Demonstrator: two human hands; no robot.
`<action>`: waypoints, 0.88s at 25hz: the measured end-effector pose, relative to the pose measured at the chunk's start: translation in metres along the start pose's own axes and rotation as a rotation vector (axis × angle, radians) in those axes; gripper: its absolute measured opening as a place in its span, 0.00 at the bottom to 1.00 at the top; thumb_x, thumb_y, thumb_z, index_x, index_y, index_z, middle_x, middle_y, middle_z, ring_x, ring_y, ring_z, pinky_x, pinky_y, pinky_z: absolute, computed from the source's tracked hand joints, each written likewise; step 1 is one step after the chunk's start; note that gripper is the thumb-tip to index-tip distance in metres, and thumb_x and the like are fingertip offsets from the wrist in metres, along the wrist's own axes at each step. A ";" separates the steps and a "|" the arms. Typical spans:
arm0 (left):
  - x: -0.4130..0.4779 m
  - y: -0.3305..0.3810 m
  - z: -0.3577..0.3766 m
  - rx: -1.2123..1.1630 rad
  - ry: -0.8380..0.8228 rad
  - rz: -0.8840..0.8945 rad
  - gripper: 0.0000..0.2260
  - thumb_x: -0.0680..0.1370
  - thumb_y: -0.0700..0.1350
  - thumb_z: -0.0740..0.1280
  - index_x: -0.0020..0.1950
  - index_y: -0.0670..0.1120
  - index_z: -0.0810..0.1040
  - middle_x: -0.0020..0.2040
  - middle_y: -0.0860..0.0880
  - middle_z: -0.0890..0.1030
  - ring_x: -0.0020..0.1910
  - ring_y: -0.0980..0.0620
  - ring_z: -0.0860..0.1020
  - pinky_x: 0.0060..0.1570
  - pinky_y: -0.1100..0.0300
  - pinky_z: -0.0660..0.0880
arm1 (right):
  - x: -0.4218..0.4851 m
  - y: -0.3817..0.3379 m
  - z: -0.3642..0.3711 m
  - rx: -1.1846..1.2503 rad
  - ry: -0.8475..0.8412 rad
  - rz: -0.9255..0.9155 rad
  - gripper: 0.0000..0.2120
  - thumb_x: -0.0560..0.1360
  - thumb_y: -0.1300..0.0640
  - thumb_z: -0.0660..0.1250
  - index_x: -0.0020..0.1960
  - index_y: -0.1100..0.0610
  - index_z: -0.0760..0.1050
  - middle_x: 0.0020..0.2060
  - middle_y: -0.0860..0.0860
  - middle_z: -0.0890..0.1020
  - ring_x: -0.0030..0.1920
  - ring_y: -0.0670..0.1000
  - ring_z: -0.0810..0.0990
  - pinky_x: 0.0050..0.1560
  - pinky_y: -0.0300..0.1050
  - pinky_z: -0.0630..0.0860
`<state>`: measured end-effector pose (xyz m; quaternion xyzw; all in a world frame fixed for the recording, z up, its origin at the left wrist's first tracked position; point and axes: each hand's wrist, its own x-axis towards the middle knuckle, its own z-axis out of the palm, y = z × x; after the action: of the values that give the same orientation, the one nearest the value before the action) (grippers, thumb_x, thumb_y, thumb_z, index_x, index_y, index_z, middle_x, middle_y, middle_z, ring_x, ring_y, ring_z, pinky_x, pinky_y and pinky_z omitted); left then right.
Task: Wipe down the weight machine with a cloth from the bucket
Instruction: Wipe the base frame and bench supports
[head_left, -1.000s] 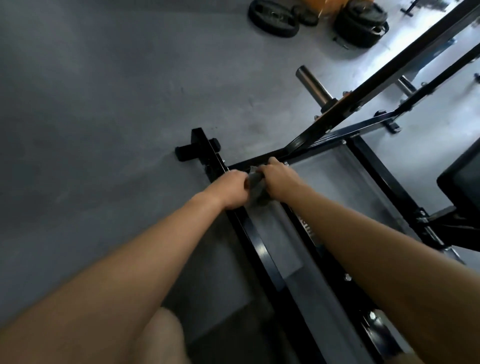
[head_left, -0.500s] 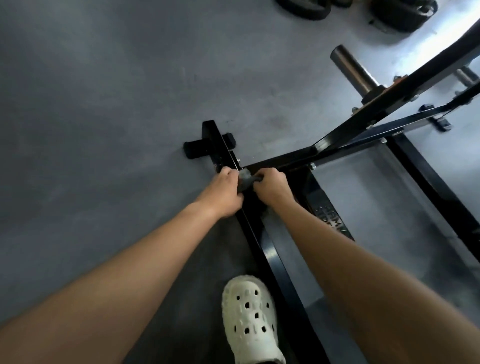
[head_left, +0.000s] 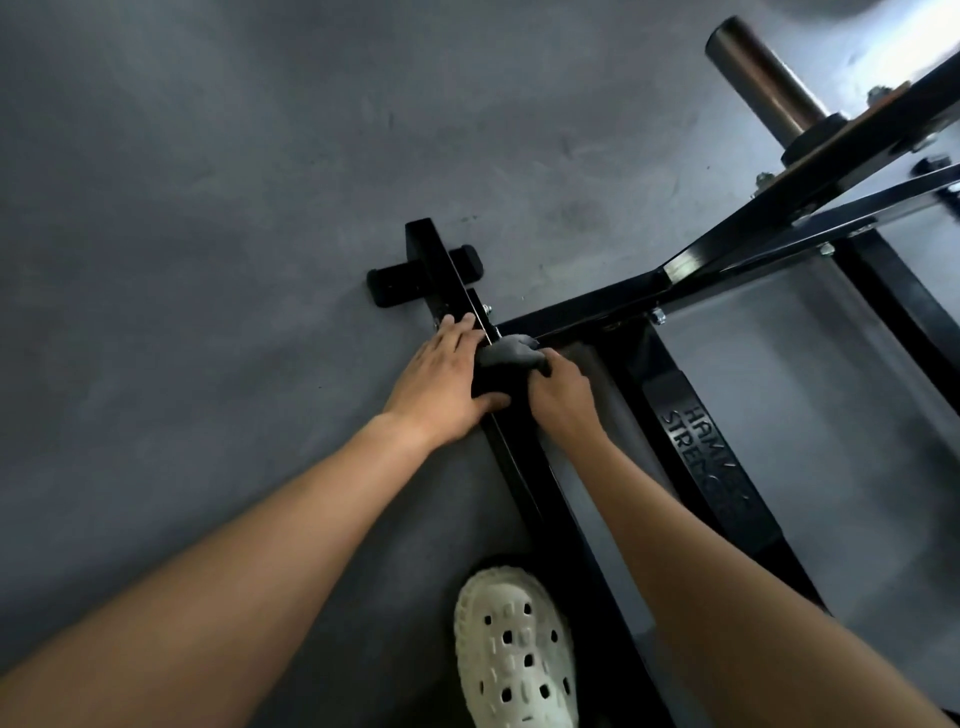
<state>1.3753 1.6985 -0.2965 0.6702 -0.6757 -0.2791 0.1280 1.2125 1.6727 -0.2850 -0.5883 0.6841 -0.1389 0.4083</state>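
The black steel frame of the weight machine (head_left: 582, 312) lies low on the grey floor, its base rail running from the lower middle up to a foot at the upper middle. A dark grey cloth (head_left: 506, 356) is draped over that rail near the joint with a cross beam. My left hand (head_left: 441, 379) lies flat on the rail's left side, fingers extended, thumb pressed on the cloth. My right hand (head_left: 558, 387) grips the cloth from the right. No bucket is in view.
A metal plate-loading sleeve (head_left: 758, 78) sticks out at the upper right above angled black arms (head_left: 810, 208). A second rail with raised lettering (head_left: 701, 457) runs parallel on the right. My white perforated clog (head_left: 514, 654) stands beside the rail at the bottom.
The view has come closer to the frame. My left hand has opened from a fist to lie flat along the rail, and both hands with the cloth sit slightly farther up it.
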 end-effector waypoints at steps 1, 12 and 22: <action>0.001 0.000 0.001 -0.004 -0.001 -0.003 0.43 0.75 0.60 0.73 0.82 0.46 0.56 0.84 0.48 0.51 0.83 0.49 0.46 0.81 0.49 0.51 | 0.004 -0.001 -0.004 -0.007 -0.034 0.027 0.13 0.79 0.61 0.59 0.58 0.54 0.79 0.49 0.52 0.84 0.52 0.55 0.82 0.55 0.53 0.79; 0.002 -0.001 0.001 -0.031 0.002 0.001 0.43 0.74 0.60 0.76 0.81 0.46 0.59 0.83 0.48 0.54 0.83 0.48 0.49 0.81 0.47 0.54 | 0.000 0.005 0.004 0.013 0.079 -0.066 0.08 0.79 0.59 0.61 0.49 0.54 0.79 0.41 0.51 0.84 0.42 0.54 0.83 0.47 0.61 0.81; 0.003 -0.022 -0.048 -0.219 0.113 -0.326 0.22 0.80 0.39 0.62 0.74 0.41 0.65 0.73 0.42 0.67 0.67 0.40 0.74 0.63 0.53 0.70 | -0.004 -0.009 0.064 -0.732 0.007 -0.650 0.25 0.83 0.44 0.54 0.77 0.49 0.69 0.83 0.55 0.53 0.82 0.61 0.50 0.81 0.63 0.52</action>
<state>1.4193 1.6872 -0.2701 0.7674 -0.5155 -0.3300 0.1909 1.2652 1.6928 -0.3173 -0.8758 0.4703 -0.0114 0.1078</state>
